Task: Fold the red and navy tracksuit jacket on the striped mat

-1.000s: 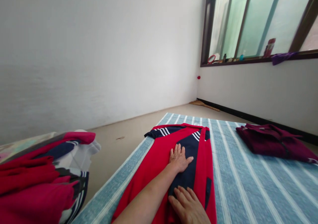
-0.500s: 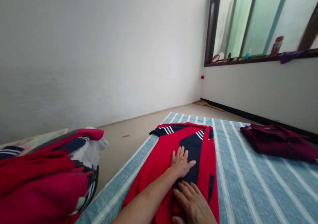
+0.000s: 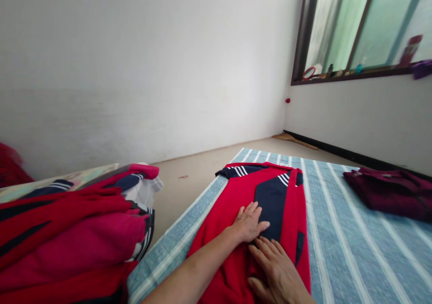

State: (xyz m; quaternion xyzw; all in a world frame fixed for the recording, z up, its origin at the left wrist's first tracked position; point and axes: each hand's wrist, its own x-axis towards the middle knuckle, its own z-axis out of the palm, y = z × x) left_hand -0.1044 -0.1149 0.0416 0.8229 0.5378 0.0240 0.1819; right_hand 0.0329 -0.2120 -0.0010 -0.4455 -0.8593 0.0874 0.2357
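Note:
A red jacket (image 3: 232,200) with navy panels and white stripes lies on a blue-and-white striped sheet (image 3: 340,232). One side is folded over its middle, with a sleeve along it. My left hand (image 3: 250,223) rests flat on the red and navy cloth, fingers stretched. Nearer to me, my right hand (image 3: 278,268) presses on the jacket with fingers and thumb apart. Creased red fabric bunches between and below my hands. The jacket's near end runs out of view.
A heap of red, pink, navy and white clothes (image 3: 84,236) stands at the left. On the sheet's right side lies a folded maroon garment (image 3: 388,194). A brown broom-like item (image 3: 297,141) lies by the wall. Small items and a red-capped bottle (image 3: 410,52) line the windowsill.
The view has turned left, so everything sits farther right in the picture and more of the clothes heap shows. My left hand has slid slightly toward me over the jacket.

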